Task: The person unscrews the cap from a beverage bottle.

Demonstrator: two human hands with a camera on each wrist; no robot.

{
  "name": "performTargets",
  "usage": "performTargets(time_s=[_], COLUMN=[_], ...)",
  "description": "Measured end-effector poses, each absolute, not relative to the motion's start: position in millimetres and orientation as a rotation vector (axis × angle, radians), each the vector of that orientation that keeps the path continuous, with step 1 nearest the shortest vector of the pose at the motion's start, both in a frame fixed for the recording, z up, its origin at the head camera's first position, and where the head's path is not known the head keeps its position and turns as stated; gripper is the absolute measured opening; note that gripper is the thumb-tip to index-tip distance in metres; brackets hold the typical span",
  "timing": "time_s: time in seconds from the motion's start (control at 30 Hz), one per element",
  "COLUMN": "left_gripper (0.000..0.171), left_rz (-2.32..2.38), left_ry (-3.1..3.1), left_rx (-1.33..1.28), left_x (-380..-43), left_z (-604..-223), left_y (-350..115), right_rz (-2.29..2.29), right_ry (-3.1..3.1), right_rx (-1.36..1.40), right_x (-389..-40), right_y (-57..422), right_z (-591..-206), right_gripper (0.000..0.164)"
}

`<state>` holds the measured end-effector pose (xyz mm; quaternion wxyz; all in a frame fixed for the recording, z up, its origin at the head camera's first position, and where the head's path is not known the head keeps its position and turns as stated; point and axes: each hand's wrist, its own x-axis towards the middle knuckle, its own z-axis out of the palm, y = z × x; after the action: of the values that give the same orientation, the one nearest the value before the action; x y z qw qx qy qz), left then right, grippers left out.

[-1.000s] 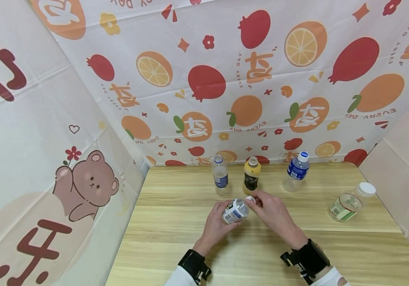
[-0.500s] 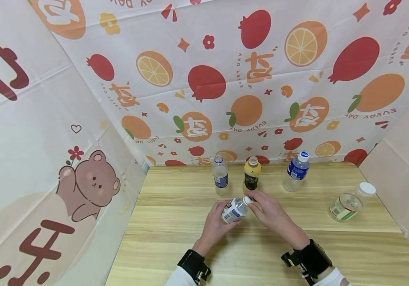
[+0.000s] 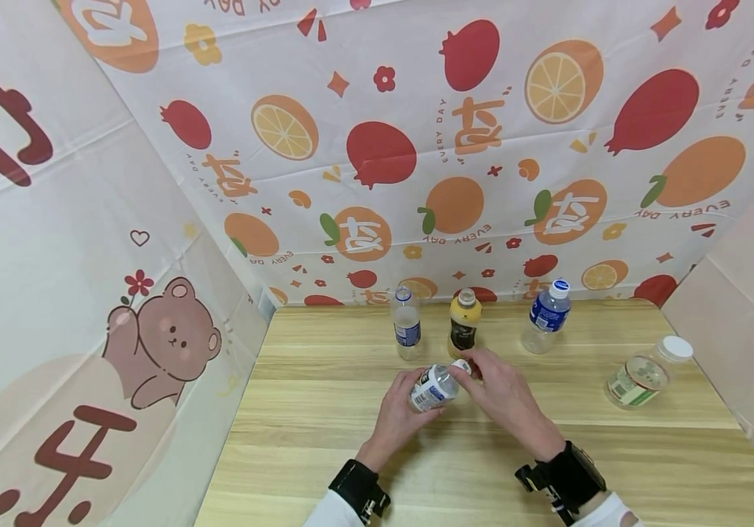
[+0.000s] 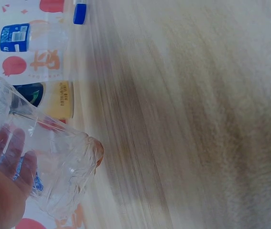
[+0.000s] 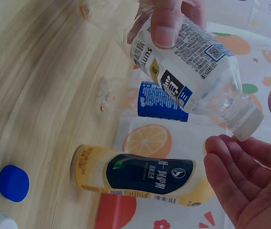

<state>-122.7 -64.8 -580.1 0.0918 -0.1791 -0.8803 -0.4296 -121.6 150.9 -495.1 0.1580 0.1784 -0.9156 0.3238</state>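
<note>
My left hand [image 3: 398, 413] grips the body of a clear plastic bottle [image 5: 192, 67] with a white printed label. The bottle is tilted, its neck toward my right hand [image 3: 498, 391]. A white cap [image 5: 248, 123] sits at its mouth. The right thumb and fingers lie on either side of this cap; in the right wrist view the fingertips [image 5: 216, 145] are right at its edge. In the left wrist view, the left fingers show through the clear plastic near the bottle's base [image 4: 90, 152].
Behind stand a blue-labelled clear bottle [image 3: 407, 329], a yellow bottle [image 3: 464, 322] and a blue-capped bottle [image 3: 546, 318]. A white-lidded jar [image 3: 643, 377] stands right. A loose blue cap [image 5: 13, 183] and white cap [image 5: 2, 222] lie on the wooden table [image 3: 311, 439].
My right fingers shift slightly around the white cap and back, while the left hand stays nearly still with the bottle. The standing bottles and jar have not moved.
</note>
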Motion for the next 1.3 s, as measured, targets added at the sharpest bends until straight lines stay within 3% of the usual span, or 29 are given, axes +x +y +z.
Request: performTargets(time_s=[0.4, 0.9, 1.17, 1.3], left_gripper=[0.075, 0.076, 0.075, 0.074], left_rz=[-1.27, -1.242, -1.248, -1.251], left_ry=[-2.618, -2.589, -2.595, -2.601], left_rx=[-0.53, -0.537, -0.542, -0.542], left_x=[-122.8, -123.5, -123.1, -122.8], left_z=[-583.5, -583.1, -582.8, -582.7], left_y=[-64.7, -66.6, -66.8, -66.5], right_rz=[0.976, 1.088, 1.137, 1.087], right_ry=[-2.629, -2.569, -2.733, -2.794], right_rx=[0.51, 0.734, 0.689, 0.641], right_x=[-121.8, -125.5, -121.9, -120.9], right_y=[151.3, 156.2, 158.1, 157.7], right_z=[-493.3, -493.2, -491.6, -492.8], right_gripper=[0.027, 0.046, 0.076, 0.076])
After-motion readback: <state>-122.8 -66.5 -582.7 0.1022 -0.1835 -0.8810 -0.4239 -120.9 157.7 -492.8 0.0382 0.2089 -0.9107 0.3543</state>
